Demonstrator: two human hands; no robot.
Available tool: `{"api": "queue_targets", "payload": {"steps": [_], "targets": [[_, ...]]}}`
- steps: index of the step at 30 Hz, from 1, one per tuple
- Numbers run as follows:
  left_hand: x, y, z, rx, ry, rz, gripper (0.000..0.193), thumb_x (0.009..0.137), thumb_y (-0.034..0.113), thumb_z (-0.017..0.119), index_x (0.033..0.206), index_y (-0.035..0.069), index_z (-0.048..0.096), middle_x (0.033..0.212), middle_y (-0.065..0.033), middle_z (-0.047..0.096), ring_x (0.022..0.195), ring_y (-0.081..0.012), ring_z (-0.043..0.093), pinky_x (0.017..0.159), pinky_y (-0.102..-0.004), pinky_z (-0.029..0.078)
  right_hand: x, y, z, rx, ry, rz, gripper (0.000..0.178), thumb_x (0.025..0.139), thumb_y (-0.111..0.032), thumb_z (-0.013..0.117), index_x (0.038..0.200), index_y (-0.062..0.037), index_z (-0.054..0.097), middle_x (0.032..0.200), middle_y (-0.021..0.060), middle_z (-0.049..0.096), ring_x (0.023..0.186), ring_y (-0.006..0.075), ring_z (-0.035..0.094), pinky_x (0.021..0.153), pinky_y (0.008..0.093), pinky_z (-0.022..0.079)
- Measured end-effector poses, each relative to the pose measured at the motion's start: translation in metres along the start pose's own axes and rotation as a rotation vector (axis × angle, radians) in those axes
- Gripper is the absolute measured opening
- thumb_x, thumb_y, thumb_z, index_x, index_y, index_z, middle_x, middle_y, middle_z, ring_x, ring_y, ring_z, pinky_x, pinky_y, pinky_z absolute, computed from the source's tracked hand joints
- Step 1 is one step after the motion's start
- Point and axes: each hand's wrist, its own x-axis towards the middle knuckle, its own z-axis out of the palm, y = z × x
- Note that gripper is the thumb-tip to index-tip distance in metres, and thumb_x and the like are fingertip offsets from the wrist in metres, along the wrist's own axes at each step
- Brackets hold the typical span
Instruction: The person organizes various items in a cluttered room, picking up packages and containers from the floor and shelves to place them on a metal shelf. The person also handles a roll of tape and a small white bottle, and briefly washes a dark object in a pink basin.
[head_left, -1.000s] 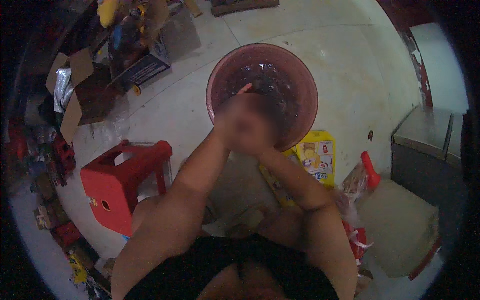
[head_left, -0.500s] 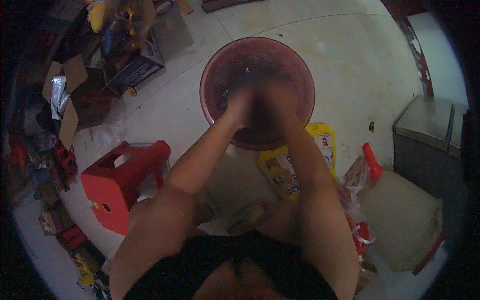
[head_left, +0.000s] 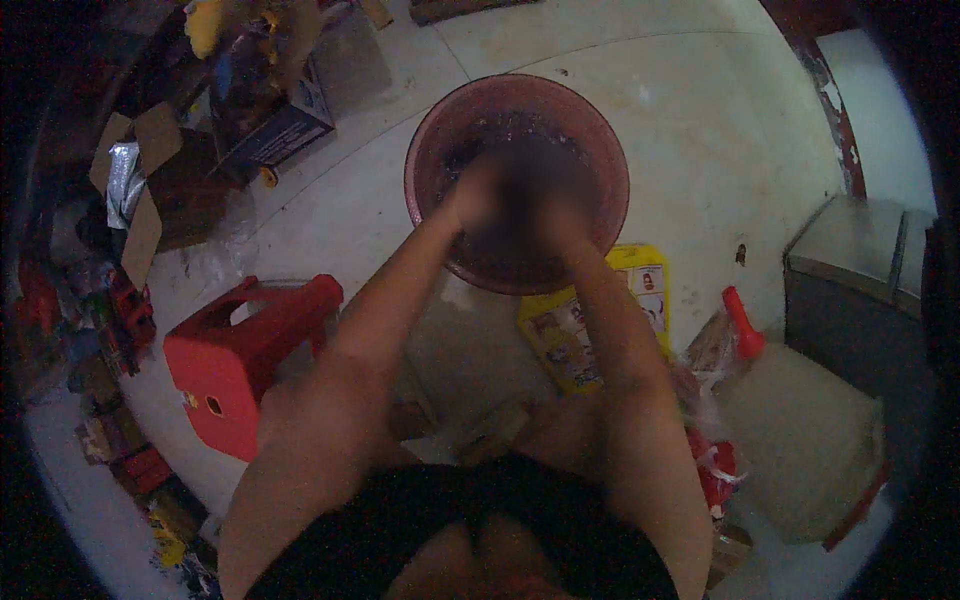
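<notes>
A round reddish-pink basin stands on the floor straight ahead, with both my arms reaching down into it. Inside it lies a dark, blurred mass, too unclear to name, with small pale specks around its far edge. My left hand is at the left of this mass. Opposite it, on the right, is my right hand. Blur hides the fingers of both hands, so whether they grip anything does not show.
A red plastic stool lies on its side at the left. Under my right forearm is a yellow-edged printed sheet. An orange-red handle and plastic bags sit at the right, near a grey cabinet. Cardboard boxes stand far left.
My left hand has shifted slightly farther from me and my right hand slightly nearer, both still inside the basin. More pale specks show at the far side of the dark mass.
</notes>
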Motion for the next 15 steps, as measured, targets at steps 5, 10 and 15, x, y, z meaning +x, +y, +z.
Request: {"api": "queue_targets", "payload": {"steps": [5,10,15], "targets": [[0.003,0.017,0.002,-0.397,-0.063,0.111,0.040,0.083,0.011,0.053,0.122,0.007,0.046,0.125,-0.0112,0.046,0.116,-0.0204,0.044,0.100,-0.0330,0.033,-0.025,-0.099,-0.150,0.495,0.097,-0.376,0.027,0.076,-0.017,0.057,0.103,-0.0128,0.059,0.096,0.0129,0.062,0.089,0.0293,0.061,0.078,0.0417,0.047],[0.016,0.015,0.006,-0.628,-0.007,-0.073,0.039,0.086,0.008,0.047,0.125,0.006,0.043,0.127,-0.0109,0.043,0.119,-0.0189,0.040,0.102,-0.0313,0.031,-0.056,-0.143,-0.216,0.054,0.373,-0.360,0.020,0.079,-0.013,0.054,0.098,-0.0111,0.061,0.095,0.0123,0.063,0.085,0.0297,0.061,0.076,0.0386,0.047],[-0.013,0.128,-0.066,0.070,-0.145,-0.010,0.048,0.084,0.007,0.051,0.130,0.006,0.037,0.132,-0.0116,0.038,0.123,-0.0204,0.036,0.103,-0.0325,0.029,-0.070,-0.127,-0.222,0.082,0.668,-0.303,0.018,0.083,-0.012,0.052,0.098,-0.0082,0.062,0.092,0.0112,0.064,0.082,0.0299,0.060,0.077,0.0382,0.046]]}}
